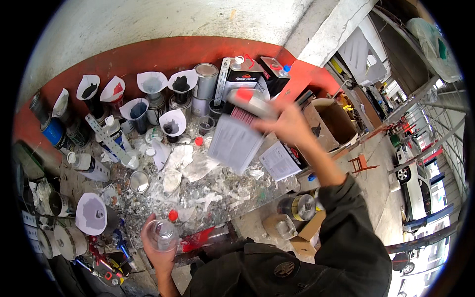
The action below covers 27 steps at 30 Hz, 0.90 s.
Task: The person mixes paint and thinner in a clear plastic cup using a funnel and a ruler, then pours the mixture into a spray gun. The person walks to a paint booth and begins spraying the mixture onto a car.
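Note:
My left hand is wrapped around a clear plastic cup at the near edge of the workbench. With its mouth upward, the cup shows no coloured contents. Over the bench's right part, my right hand grips the top of a rectangular metal can, tilted and smeared by motion. Red shows on the can's top, and a pale printed label covers its side. Beside the cup lies a red cap. A crumpled white rag rests on the stained benchtop, left of the can.
Paint cups with paper strainers line the red wall. More rectangular cans and a round tin stand behind. Another labelled can sits right, near a cardboard box. Spray guns hang at lower left.

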Each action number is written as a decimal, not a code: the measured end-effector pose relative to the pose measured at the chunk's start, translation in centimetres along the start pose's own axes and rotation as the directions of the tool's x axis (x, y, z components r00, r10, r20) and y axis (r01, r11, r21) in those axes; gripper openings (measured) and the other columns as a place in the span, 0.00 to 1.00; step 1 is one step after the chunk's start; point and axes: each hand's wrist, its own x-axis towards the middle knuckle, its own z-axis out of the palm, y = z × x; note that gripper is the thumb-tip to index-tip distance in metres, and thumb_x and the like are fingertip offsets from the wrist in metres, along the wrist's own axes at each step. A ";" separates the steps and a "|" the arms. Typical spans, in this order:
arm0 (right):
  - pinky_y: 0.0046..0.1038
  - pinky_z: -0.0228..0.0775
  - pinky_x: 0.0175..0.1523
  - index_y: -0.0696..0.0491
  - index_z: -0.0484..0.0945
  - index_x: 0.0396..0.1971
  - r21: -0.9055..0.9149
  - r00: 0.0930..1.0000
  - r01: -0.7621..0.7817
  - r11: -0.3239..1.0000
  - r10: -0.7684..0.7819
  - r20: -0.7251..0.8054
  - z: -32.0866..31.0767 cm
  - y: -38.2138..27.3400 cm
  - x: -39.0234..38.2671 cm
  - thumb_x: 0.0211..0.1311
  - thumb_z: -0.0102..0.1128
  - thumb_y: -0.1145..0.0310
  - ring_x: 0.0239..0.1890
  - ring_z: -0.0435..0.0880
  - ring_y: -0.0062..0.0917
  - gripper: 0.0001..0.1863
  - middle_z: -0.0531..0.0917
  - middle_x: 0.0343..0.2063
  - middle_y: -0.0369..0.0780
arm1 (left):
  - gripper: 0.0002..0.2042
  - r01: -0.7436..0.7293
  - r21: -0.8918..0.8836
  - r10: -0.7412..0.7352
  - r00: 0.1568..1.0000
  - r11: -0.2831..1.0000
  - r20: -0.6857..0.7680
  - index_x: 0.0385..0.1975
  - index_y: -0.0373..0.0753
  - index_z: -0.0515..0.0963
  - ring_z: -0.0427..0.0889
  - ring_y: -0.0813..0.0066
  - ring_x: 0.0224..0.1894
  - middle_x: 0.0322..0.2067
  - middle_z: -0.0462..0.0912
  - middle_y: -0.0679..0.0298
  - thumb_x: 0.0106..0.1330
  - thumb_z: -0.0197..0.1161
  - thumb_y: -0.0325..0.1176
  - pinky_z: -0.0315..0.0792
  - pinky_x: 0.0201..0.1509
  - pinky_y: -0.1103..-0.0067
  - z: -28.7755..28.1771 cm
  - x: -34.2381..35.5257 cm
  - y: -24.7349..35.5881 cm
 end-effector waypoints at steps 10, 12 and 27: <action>0.38 0.74 0.46 0.59 0.84 0.33 -0.455 0.767 -0.265 0.850 -0.101 -0.634 -16.2 8.6 24.8 0.33 0.69 0.38 0.40 0.84 0.43 0.37 0.84 0.33 0.51 | 0.38 0.021 0.135 0.008 0.977 0.991 -0.213 0.63 0.32 0.57 0.62 0.59 0.66 0.62 0.64 0.48 0.48 0.66 0.20 0.54 0.68 0.69 5.8 -0.7 -0.3; 0.38 0.74 0.46 0.60 0.83 0.34 -0.435 0.726 -0.309 0.846 -0.086 -0.682 -16.0 10.2 27.3 0.33 0.70 0.39 0.40 0.84 0.44 0.37 0.84 0.35 0.51 | 0.38 0.079 0.166 -0.029 0.958 0.983 -0.287 0.63 0.32 0.57 0.62 0.59 0.66 0.61 0.64 0.49 0.49 0.66 0.20 0.53 0.69 0.69 6.5 -1.4 0.5; 0.38 0.66 0.58 0.66 0.72 0.49 -0.638 0.692 -0.058 0.768 -0.430 -0.580 -16.0 18.9 33.1 0.44 0.67 0.41 0.52 0.76 0.47 0.44 0.78 0.46 0.55 | 0.40 0.215 0.232 -0.076 0.868 0.949 -0.491 0.63 0.33 0.57 0.64 0.61 0.63 0.58 0.66 0.54 0.48 0.71 0.24 0.58 0.66 0.68 5.9 -0.8 3.0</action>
